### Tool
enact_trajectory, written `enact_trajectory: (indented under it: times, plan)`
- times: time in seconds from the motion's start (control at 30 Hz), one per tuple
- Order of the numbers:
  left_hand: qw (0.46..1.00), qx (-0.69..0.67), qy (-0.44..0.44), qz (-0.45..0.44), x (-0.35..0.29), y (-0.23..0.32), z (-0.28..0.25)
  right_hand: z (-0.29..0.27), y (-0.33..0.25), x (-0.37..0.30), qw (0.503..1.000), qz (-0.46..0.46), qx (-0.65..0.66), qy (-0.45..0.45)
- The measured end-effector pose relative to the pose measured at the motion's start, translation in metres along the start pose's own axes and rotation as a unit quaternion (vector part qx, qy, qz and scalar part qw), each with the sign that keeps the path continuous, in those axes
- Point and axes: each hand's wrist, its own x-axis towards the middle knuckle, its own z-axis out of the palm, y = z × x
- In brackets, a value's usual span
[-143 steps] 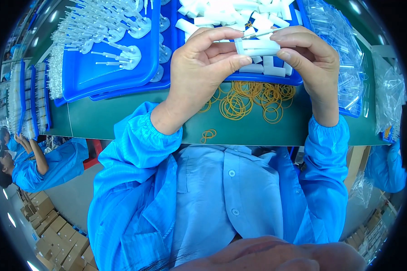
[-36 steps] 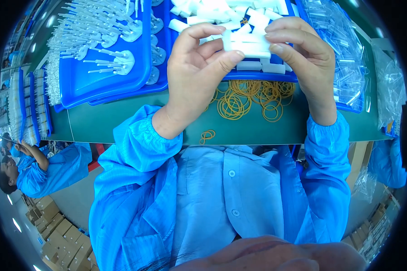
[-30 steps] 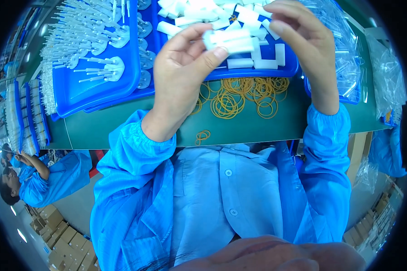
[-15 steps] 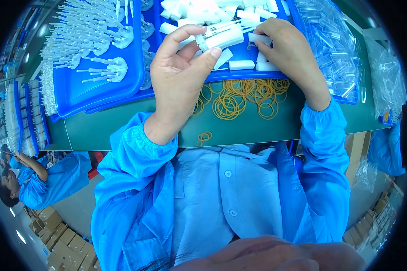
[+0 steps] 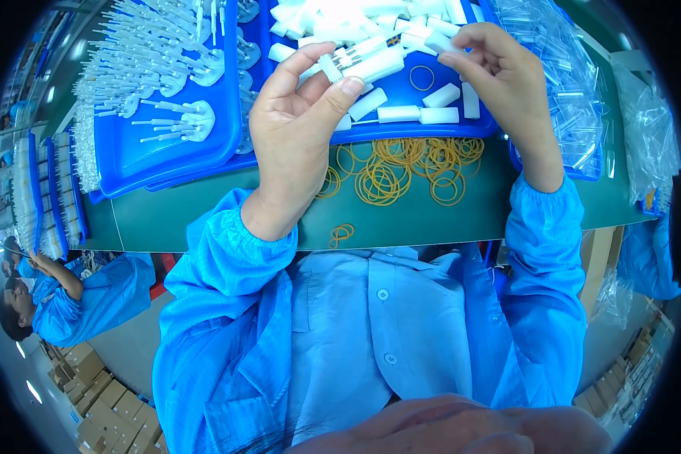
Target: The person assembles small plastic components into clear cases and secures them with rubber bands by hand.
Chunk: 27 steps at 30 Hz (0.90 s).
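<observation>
My left hand (image 5: 291, 132) is closed round the base of a white pronged plastic part (image 5: 340, 60), thumb below and fingers above. A thick white sleeve (image 5: 382, 66) covers one of its prongs; others look bare and thin. Up by the prong tips, my right hand (image 5: 511, 79) pinches a short white foam tube (image 5: 441, 43) between thumb and fingers. Whether the tube touches a prong is hard to make out. Beneath both hands, a blue tray (image 5: 473, 130) holds a pile of similar white tubes (image 5: 333, 19), and one rubber band (image 5: 421, 78) lies among them.
Yellow rubber bands (image 5: 386, 180) lie on the green table (image 5: 265, 219) before the tray. At left, another blue tray (image 5: 159, 172) carries many white pronged parts (image 5: 181, 121). Clear plastic tubes (image 5: 567, 106) fill a tray at right, beside clear bags (image 5: 647, 136). A person (image 5: 91, 295) sits far left.
My right hand has moved up and right, with the foam tube now showing in its pinch. My left hand has shifted slightly left with the pronged part. More of the tray's near side shows.
</observation>
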Motion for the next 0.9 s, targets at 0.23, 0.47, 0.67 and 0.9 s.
enact_trajectory:
  times: [0.23,0.47,0.67,0.9]
  plan:
    - [0.987,0.119,-0.03,0.098,0.001,-0.003,-0.002,-0.008,0.018,-0.001,0.929,0.124,0.346,-0.041]
    - [0.977,0.151,-0.053,0.143,-0.001,-0.003,0.0,-0.001,0.003,0.0,0.904,0.045,0.424,-0.009]
    - [0.978,0.145,-0.057,0.14,-0.001,-0.002,0.0,-0.009,0.0,-0.004,0.854,0.086,0.51,-0.054]
    - [0.976,0.147,-0.05,0.15,0.001,-0.004,-0.001,-0.006,0.007,-0.003,0.86,0.079,0.503,-0.038]
